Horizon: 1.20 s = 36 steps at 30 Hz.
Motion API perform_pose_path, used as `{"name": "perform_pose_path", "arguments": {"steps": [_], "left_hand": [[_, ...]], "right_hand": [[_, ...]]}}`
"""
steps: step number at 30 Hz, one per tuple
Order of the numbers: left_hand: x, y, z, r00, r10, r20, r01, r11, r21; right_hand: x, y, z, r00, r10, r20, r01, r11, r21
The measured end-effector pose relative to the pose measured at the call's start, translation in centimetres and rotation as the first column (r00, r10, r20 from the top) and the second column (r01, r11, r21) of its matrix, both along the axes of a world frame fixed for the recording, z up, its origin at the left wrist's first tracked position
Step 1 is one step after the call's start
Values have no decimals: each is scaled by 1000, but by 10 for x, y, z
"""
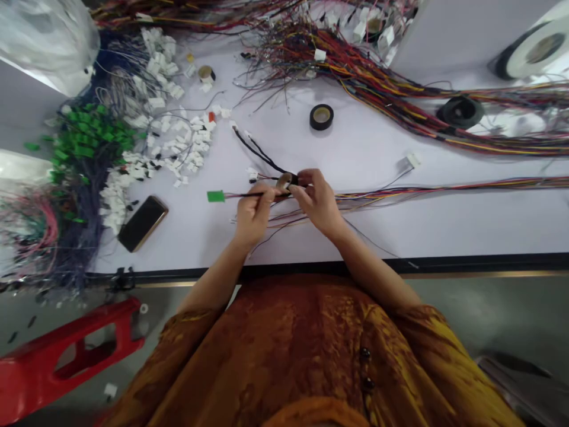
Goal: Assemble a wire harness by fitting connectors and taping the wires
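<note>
Wires | pinched by left hand, right hand | table edge near | phone well apart

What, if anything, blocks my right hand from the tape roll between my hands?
Nothing visible: your right hand has its fingers right at the roll. Your left hand pinches the dark wire beside it.

A wiring workshop, by the look of it: loose bundles of coloured wires stretch across the far side of the counter, green connectors and white connectors lie heaped towards its left end, and a black tape roll sits near the wires.
</note>
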<state>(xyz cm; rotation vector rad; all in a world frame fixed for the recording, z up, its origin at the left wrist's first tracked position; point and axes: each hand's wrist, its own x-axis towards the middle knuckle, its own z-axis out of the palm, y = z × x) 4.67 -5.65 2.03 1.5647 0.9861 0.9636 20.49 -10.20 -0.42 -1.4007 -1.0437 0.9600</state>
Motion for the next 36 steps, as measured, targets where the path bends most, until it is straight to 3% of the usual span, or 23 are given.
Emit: {"name": "perform_pose_path", "arguments": {"steps": [2,3,5,7,9,12,14,17,19,21,24,26,27,29,30,33,36], "left_hand": [[-3,-3,-2,998,-20,-54,25,994,103],[-4,-3,-5,999,11,-34,-8,996,93],[-5,1,-13,990,127,66,-125,992,-25],[-3,7,-20,968,193,157,-172,975,-141],[1,14,-24,981,85,175,-52,981,-187],[11,20,-24,976,-187,110,206,958,-197],[19,22,-21,973,-225,55,231,956,-179],[28,20,-16,996,-90,25,93,981,-168],[30,17,-11,999,5,36,2,980,-201],[28,10,-5,999,29,22,-24,983,-183],[23,-4,1,984,-120,-131,130,989,73],[19,-11,-1,945,-201,-258,269,926,265],[18,-13,-4,938,-194,-286,285,903,321],[19,-11,-14,970,-88,-228,160,933,321],[20,-7,-19,986,-15,-165,58,964,258],[29,7,-30,989,145,-4,-145,989,-37],[38,13,-25,987,148,55,-136,975,-178]], "right_hand": [[7,16,1,963,34,-266,-66,992,-109],[10,19,1,924,26,-382,-83,987,-134],[16,18,-3,853,-53,-519,-37,986,-161],[21,9,-8,828,-123,-547,27,983,-179],[24,-1,-14,830,-145,-539,47,980,-192],[27,-11,-20,851,-132,-509,46,983,-179],[24,-18,-18,900,-120,-418,63,987,-147],[13,-34,-11,995,-86,-46,85,996,-31],[5,-45,-5,969,-8,245,-2,999,40],[2,-47,-1,932,32,361,-61,996,69],[9,-28,2,990,-36,135,30,999,41],[18,-7,2,988,-1,-152,-11,997,-78],[23,1,1,957,24,-288,-63,990,-128],[28,8,-3,894,4,-448,-95,979,-181],[29,5,-6,893,-40,-449,-49,982,-185],[25,-23,-12,983,-110,-149,101,993,-65],[21,-50,-13,970,-10,241,-12,996,90]]}}
